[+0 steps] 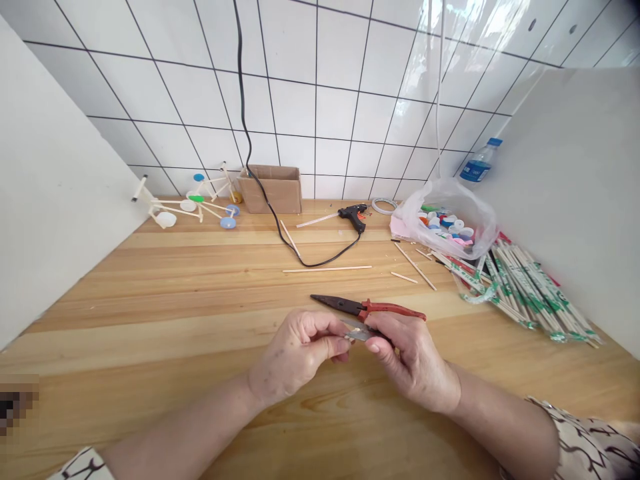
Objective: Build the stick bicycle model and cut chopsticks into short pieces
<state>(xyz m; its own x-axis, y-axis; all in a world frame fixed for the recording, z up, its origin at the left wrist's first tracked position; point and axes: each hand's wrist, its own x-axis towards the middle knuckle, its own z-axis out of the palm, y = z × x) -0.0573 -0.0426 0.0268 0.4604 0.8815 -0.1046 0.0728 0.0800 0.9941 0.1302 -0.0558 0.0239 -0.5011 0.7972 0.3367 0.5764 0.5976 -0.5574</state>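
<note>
1. Far left, toward the rear: models (197,199) with round discs are seen grouped on the table (150,287); beside them, a box (277,193) is set, with a black cord (243,100) run down past it.
2. Left hand (300,347): thumb and forefinger are pressed together, and a small pale piece (351,339) is pinched at the tips. The piece is mostly covered by the fingers; its long axis cannot be told.
3. Between the hands: a blade (367,335) is laid against or just over the piece; contact cannot be confirmed. Its long axis is run roughly left to right, with the far end pointed at the left fingertips. From the right hand, the piece is found to the left; by the left hand it is already held.
4. Beyond the hands: a glue gun (354,215) is left at the rear, joined to the cord. Nearer, pliers (367,307) are laid crosswise, nose to the left, handles partly behind the right fingers.
5. Right hand (413,360): the blade is gripped between thumb and curled fingers; its handle is largely hidden.
6. Right side: a bag (480,233) of caps (445,221) is placed at the rear, with packs (540,287) of sticks spread before it.
</note>
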